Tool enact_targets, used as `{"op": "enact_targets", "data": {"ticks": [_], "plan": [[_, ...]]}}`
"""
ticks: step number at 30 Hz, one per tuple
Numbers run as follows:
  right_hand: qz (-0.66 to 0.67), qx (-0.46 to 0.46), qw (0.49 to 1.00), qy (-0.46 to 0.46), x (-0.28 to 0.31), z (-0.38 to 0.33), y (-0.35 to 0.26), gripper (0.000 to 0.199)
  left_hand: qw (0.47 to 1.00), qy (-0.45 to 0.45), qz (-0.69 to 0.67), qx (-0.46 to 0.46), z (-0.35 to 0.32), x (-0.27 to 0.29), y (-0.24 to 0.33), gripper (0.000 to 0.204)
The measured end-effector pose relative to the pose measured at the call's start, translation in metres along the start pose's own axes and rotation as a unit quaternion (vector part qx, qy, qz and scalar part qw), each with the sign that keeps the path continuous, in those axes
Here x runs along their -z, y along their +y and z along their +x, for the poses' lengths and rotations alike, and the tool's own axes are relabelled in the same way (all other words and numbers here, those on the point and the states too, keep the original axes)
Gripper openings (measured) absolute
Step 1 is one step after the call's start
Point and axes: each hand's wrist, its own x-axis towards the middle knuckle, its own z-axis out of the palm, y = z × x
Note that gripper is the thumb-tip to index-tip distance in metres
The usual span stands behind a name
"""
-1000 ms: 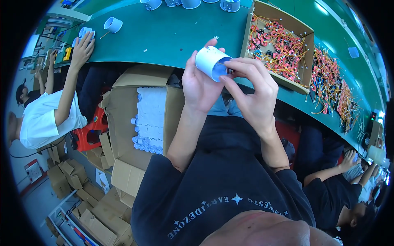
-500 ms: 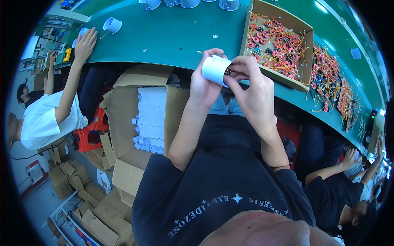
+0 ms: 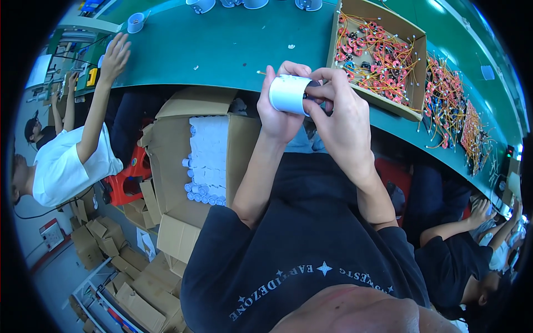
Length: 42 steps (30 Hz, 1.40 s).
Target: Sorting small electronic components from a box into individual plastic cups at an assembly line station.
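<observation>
My left hand (image 3: 275,123) is wrapped round a white cylindrical cup-like housing (image 3: 287,94), held tilted on its side above the table's near edge. A short orange wire (image 3: 261,72) with a pale end sticks out past the left fingers. At the housing's open right end, the bent fingers and thumb of my right hand (image 3: 348,114) close on a small dark part (image 3: 307,96), mostly hidden by the fingertips and the rim. Its exact kind does not show.
A shallow cardboard box (image 3: 391,106) of red round parts with orange wires stands on the green table (image 3: 233,61), beside a wired-parts pile (image 3: 444,105). White housings (image 3: 255,3) line the far side. A large carton (image 3: 191,102) holds white cylinders. Co-workers sit on both sides; one hand (image 3: 115,60) reaches over the table.
My right fingers have shifted further into the housing's open end. At the left, the co-worker's hand has lifted, and a white housing there now stands farther back.
</observation>
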Motion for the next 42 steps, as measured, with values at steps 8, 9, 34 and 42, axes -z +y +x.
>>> {"op": "enact_targets", "data": {"ticks": [8,9,34,42], "plan": [[-0.047,0.062,0.997,0.021,-0.001,-0.001,0.0,0.041,1.0,0.005,-0.017,0.004,0.003,-0.005,0.002,0.05],[-0.047,0.062,0.997,0.021,0.002,-0.002,-0.001,0.041,0.999,0.019,-0.036,0.012,0.002,-0.005,0.002,0.05],[0.037,0.124,0.99,-0.049,0.006,0.006,0.019,0.06,0.795,0.096,0.578,-0.16,-0.029,-0.042,0.037,0.055],[-0.013,0.101,0.99,-0.093,0.012,0.004,0.015,0.06,0.663,0.051,0.732,-0.149,-0.026,-0.049,0.048,0.042]]}}
